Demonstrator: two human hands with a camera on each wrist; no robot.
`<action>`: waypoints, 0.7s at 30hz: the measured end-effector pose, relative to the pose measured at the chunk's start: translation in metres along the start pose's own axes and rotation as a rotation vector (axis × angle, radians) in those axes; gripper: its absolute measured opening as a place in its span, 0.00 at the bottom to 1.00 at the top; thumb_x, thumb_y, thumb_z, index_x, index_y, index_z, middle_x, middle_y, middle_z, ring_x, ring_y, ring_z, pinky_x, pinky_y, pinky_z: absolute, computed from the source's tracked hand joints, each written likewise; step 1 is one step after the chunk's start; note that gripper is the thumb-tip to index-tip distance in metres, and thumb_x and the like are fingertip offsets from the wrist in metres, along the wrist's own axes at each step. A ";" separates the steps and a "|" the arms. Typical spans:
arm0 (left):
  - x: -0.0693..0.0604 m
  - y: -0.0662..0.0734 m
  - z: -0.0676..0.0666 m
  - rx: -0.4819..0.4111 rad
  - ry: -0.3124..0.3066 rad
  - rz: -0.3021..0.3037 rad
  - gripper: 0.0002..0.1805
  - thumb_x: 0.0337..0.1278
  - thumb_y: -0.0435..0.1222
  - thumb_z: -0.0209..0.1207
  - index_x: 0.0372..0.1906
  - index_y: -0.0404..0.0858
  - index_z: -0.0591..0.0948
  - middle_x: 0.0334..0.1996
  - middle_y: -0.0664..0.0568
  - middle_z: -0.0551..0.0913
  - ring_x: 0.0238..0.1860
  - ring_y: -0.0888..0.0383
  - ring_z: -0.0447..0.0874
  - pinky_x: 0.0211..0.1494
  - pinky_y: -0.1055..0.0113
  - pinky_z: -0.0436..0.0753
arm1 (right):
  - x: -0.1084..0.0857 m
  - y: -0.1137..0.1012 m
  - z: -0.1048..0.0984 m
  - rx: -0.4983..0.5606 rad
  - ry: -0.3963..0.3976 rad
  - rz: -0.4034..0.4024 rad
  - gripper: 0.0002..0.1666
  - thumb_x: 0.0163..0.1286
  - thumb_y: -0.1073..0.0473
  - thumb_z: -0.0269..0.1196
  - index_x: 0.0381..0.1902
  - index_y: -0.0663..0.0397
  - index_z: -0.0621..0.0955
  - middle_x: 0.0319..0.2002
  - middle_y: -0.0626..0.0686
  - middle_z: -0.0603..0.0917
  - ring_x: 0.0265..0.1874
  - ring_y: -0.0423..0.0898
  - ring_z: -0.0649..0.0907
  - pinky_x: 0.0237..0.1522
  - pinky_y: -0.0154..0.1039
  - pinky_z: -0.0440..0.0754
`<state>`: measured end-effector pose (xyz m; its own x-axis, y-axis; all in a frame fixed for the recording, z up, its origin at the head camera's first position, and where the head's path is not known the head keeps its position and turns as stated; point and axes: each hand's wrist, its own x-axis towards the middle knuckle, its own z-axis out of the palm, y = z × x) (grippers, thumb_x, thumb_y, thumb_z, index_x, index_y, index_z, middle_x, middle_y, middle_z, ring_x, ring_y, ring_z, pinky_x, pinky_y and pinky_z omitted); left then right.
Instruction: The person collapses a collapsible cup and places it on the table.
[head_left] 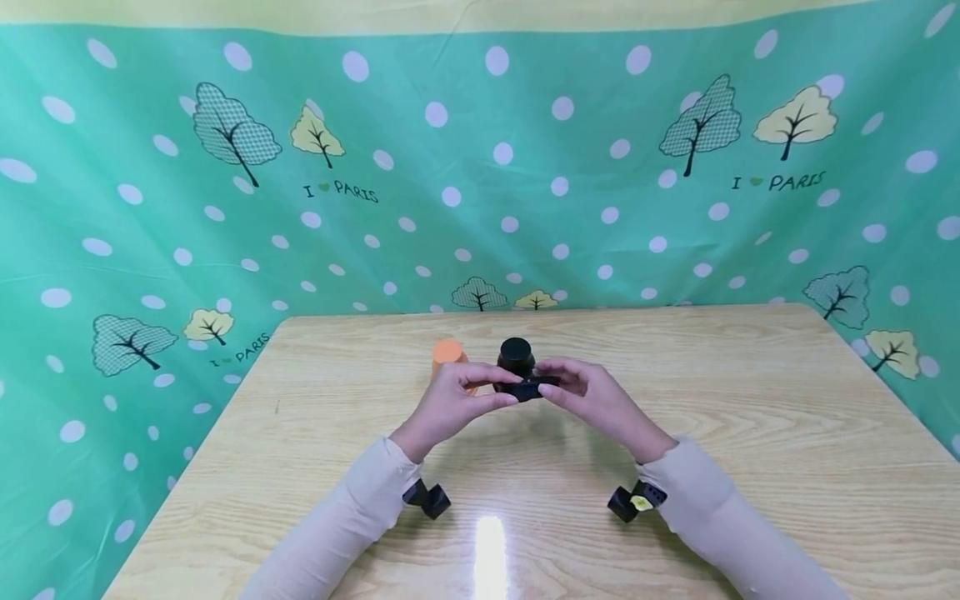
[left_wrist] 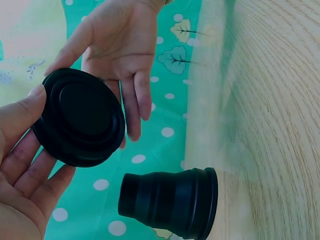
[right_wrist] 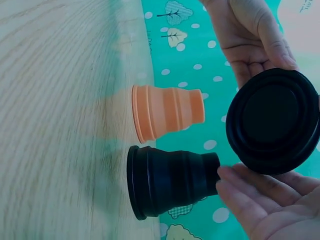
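A flattened black collapsible cup (head_left: 529, 389) is held up over the table between both hands. My left hand (head_left: 461, 400) pinches its left edge, thumb below and fingers above. On the opposite edge, my right hand (head_left: 592, 392) grips it with thumb and fingers. The left wrist view shows the ringed round face of the flattened cup (left_wrist: 82, 117). Just beyond it, an extended black collapsible cup (right_wrist: 172, 181) stands with its narrow end up. Beside that stands an orange collapsible cup (right_wrist: 167, 114), also narrow end up and partly hidden behind my left hand in the head view.
The wooden table (head_left: 750, 400) extends to both sides of the hands. A green dotted curtain (head_left: 480, 167) with printed trees hangs behind it and at the left. Each wrist wears a black strapped camera, one on the left (head_left: 429, 498) and one on the right (head_left: 626, 502).
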<state>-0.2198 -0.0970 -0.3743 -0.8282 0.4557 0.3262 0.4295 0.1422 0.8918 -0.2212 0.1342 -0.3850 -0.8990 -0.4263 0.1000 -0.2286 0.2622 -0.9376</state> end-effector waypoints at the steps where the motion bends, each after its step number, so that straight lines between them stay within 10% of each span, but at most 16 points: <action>1: 0.000 0.000 0.000 0.004 0.001 0.006 0.11 0.50 0.35 0.68 0.40 0.39 0.87 0.36 0.52 0.87 0.42 0.56 0.82 0.51 0.44 0.77 | 0.000 0.000 0.000 0.002 0.000 0.011 0.30 0.68 0.51 0.61 0.61 0.65 0.71 0.59 0.64 0.74 0.56 0.57 0.77 0.53 0.44 0.78; 10: 0.001 0.001 0.001 0.028 0.015 0.032 0.12 0.50 0.35 0.68 0.42 0.40 0.86 0.40 0.53 0.87 0.47 0.59 0.82 0.57 0.51 0.76 | -0.001 -0.002 0.001 0.123 0.070 0.026 0.32 0.63 0.55 0.65 0.62 0.63 0.71 0.57 0.61 0.77 0.54 0.55 0.79 0.49 0.37 0.80; 21: 0.003 0.000 -0.005 0.026 0.069 -0.021 0.27 0.49 0.34 0.68 0.59 0.40 0.77 0.57 0.52 0.78 0.59 0.58 0.74 0.64 0.57 0.71 | -0.003 -0.002 0.006 0.207 0.192 -0.167 0.34 0.57 0.65 0.69 0.61 0.66 0.72 0.60 0.64 0.74 0.55 0.47 0.78 0.51 0.32 0.77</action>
<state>-0.2242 -0.0998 -0.3713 -0.8594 0.3910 0.3295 0.4206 0.1742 0.8904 -0.2158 0.1295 -0.3850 -0.9138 -0.2727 0.3010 -0.3160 0.0119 -0.9487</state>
